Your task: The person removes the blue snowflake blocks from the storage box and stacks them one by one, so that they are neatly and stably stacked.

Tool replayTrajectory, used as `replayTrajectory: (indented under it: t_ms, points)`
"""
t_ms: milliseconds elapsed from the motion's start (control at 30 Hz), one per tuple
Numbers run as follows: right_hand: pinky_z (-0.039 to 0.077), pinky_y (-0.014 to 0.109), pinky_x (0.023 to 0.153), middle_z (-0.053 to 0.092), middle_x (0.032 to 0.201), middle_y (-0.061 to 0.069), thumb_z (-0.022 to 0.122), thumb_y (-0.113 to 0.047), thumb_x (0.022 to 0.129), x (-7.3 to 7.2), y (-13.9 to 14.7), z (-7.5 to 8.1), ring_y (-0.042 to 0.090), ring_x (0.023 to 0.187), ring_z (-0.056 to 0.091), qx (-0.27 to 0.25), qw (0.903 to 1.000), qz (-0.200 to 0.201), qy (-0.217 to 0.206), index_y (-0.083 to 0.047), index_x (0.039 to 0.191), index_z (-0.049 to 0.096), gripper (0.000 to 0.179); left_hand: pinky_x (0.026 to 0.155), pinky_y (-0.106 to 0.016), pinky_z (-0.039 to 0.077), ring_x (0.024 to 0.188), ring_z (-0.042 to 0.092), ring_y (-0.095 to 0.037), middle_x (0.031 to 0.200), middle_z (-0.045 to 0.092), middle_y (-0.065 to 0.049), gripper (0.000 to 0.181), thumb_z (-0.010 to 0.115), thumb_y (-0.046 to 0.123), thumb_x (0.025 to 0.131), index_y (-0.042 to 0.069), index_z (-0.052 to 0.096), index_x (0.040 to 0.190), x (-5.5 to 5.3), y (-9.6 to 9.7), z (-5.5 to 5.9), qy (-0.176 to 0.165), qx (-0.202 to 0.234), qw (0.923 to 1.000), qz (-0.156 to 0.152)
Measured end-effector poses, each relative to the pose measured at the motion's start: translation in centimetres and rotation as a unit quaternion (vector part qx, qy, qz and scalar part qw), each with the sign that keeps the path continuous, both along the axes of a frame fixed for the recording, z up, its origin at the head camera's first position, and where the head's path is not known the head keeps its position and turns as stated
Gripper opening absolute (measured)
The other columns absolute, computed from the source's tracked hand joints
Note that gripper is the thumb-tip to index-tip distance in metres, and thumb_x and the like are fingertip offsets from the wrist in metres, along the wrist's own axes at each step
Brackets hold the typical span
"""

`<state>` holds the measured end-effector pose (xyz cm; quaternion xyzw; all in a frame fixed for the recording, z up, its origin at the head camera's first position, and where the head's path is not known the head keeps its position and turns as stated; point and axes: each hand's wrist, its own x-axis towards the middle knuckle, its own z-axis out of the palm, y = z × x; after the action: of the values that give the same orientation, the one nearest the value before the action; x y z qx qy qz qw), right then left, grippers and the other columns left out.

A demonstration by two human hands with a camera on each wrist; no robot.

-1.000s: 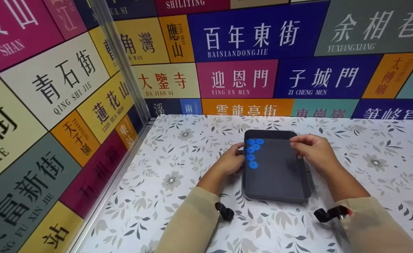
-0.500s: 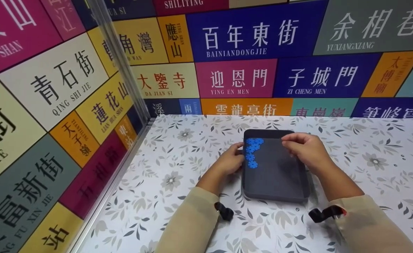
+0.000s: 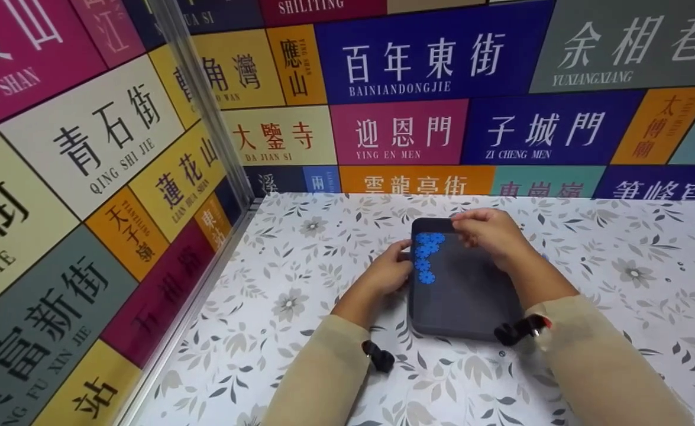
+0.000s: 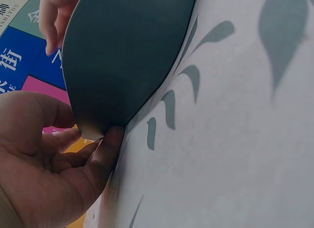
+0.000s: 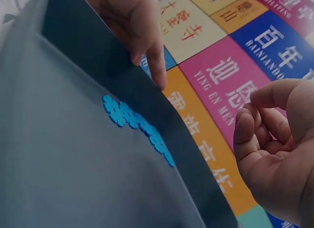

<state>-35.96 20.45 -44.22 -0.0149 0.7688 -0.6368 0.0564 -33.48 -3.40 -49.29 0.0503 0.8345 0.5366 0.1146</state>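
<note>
A dark grey rectangular tray [image 3: 462,296] lies on the table. Several blue snowflake-shaped plastic discs [image 3: 427,276] line its inner left side and upper left corner; they form a chain along the wall in the right wrist view. My left hand [image 3: 393,269] grips the tray's left side near the upper corner, its fingertips against the outer wall in the left wrist view. Above the tray's far end hovers my right hand [image 3: 492,234], thumb and index tip together and the other fingers curled. Nothing shows between the right fingertips [image 5: 248,109] in the right wrist view.
A white cloth with grey flowers and leaves covers the table [image 3: 300,367]. Behind it stands a wall of coloured street-name panels [image 3: 400,133], with another panelled wall [image 3: 81,236] on the left meeting it at a metal corner strip.
My right hand has moved left and slightly away from me, from the tray's right rim to above its far end. The left hand, tray and blue discs have stayed put.
</note>
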Motion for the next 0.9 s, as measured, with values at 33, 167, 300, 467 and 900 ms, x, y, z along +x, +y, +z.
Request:
replayTrajectory:
  t_ms: [33, 167, 300, 467, 900]
  points:
    - [0.059, 0.022, 0.072, 0.072, 0.084, -0.011, 0.072, -0.022, 0.102, -0.6, -0.1, -0.1, 0.009, 0.075, 0.066, -0.005, 1.0, -0.002, -0.008, -0.015, 0.107, 0.078, 0.011, 0.08, -0.028, 0.053, 0.116, 0.066, -0.021, 0.149, 0.065, -0.012, 0.061, 0.056, 0.015, 0.1, 0.018, 0.049, 0.161, 0.0, 0.0, 0.0, -0.001, 0.0, 1.0, 0.001]
    - [0.058, 0.02, 0.071, 0.071, 0.083, -0.009, 0.069, -0.022, 0.103, -2.4, -0.3, -0.8, 0.008, 0.075, 0.064, -0.03, 0.999, -0.011, -0.031, -0.016, 0.107, 0.076, 0.009, 0.075, -0.027, 0.051, 0.115, 0.066, -0.022, 0.149, 0.066, -0.012, 0.061, 0.057, 0.015, 0.101, 0.019, 0.049, 0.161, 0.0, 0.0, -0.1, -0.004, -0.005, 1.0, 0.003]
    - [0.059, 0.02, 0.071, 0.07, 0.086, -0.007, 0.068, -0.023, 0.103, -3.4, -0.6, -1.3, 0.008, 0.075, 0.064, -0.015, 0.9991, -0.029, -0.027, -0.011, 0.115, 0.074, 0.018, 0.075, -0.028, 0.053, 0.118, 0.066, -0.023, 0.15, 0.065, -0.011, 0.061, 0.058, 0.016, 0.1, 0.02, 0.05, 0.16, 0.1, 0.0, 0.1, -0.004, -0.008, 0.9999, 0.005]
    - [0.06, 0.023, 0.074, 0.068, 0.093, -0.003, 0.068, -0.029, 0.103, -4.0, -1.0, -2.3, 0.011, 0.077, 0.064, 0.073, 0.9966, -0.038, 0.003, -0.004, 0.126, 0.072, 0.034, 0.097, -0.039, 0.056, 0.13, 0.063, -0.026, 0.153, 0.064, -0.011, 0.061, 0.056, 0.017, 0.101, 0.021, 0.049, 0.161, 0.1, 0.0, 0.1, -0.001, -0.015, 0.9999, 0.006]
    - [0.058, 0.024, 0.068, 0.075, 0.093, 0.004, 0.075, -0.025, 0.098, -4.6, -0.9, -5.3, 0.011, 0.075, 0.064, 0.153, 0.9873, -0.001, 0.041, -0.002, 0.123, 0.077, 0.034, 0.104, -0.038, 0.054, 0.131, 0.063, -0.025, 0.151, 0.065, -0.013, 0.059, 0.056, 0.015, 0.101, 0.017, 0.051, 0.159, 0.1, 0.0, 0.1, 0.01, -0.01, 0.9999, 0.003]
